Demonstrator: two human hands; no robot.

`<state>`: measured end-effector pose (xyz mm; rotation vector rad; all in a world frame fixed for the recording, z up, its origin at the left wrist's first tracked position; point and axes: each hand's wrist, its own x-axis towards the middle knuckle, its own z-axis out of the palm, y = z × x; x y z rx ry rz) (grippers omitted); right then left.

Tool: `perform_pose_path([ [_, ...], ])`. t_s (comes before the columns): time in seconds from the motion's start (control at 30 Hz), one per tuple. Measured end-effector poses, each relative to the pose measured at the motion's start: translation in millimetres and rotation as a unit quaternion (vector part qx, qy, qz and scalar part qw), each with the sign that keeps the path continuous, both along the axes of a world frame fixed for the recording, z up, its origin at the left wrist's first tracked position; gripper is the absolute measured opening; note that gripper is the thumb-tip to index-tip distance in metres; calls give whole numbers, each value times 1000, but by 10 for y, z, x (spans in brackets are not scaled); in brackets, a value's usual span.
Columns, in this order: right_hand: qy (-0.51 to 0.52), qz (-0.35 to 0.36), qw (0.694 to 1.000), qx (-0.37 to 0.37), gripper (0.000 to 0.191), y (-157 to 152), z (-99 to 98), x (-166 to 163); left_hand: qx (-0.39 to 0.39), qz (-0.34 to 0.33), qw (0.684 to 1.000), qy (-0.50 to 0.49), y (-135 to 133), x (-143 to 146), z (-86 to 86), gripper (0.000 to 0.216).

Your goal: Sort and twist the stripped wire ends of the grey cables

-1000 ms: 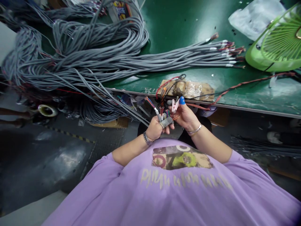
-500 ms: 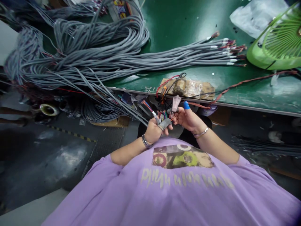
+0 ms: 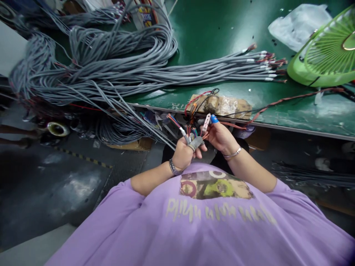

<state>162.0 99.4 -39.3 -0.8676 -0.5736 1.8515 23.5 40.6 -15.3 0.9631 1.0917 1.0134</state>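
My left hand (image 3: 185,154) is closed around a grey cable (image 3: 186,138) with a white-wrapped end. Thin coloured wires (image 3: 174,121) fan out from that end. A grey covering wraps my left thumb, and several more bare-tipped coloured wires (image 3: 195,130) stick up beside it. My right hand (image 3: 223,139) wears a blue finger cover on the thumb. It pinches a small pale flat tool (image 3: 206,124) with a hole near its top; the tool's lower end is hidden among the fingers. Both hands are close together in front of the table edge.
A large heap of grey cables (image 3: 116,70) covers the left of the green table (image 3: 205,22), their stripped ends pointing right. A green fan (image 3: 305,70) and a clear plastic bag (image 3: 296,26) are at right. Cardboard (image 3: 244,105) with taped wiring lies along the front edge.
My right hand has shifted slightly left, and its thumb now lies against the pale tool, which has turned and shows its hole. The left hand keeps its hold on the cable.
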Motion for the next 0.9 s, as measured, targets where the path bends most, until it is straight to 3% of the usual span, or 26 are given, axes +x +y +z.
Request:
perform_pose_path([
  [0.23, -132, -176, 968, 122, 51, -18, -127, -89, 9, 12, 1000, 1, 24, 23, -22, 39],
  [0.3, -114, -153, 975, 116, 54, -9, -130, -116, 5, 12, 1000, 4, 31, 34, -34, 38],
  [0.43, -26, -85, 996, 28, 58, 14, -55, -147, 5, 12, 1000, 8, 32, 46, -60, 38],
  [0.63, 33, -101, 994, -17, 51, 39, 34, -163, 1, 12, 1000, 26, 32, 48, -88, 38],
  [0.9, 40, -105, 994, -15, 52, 32, 2, -178, -13, 16, 999, 36, 45, 68, -80, 43],
])
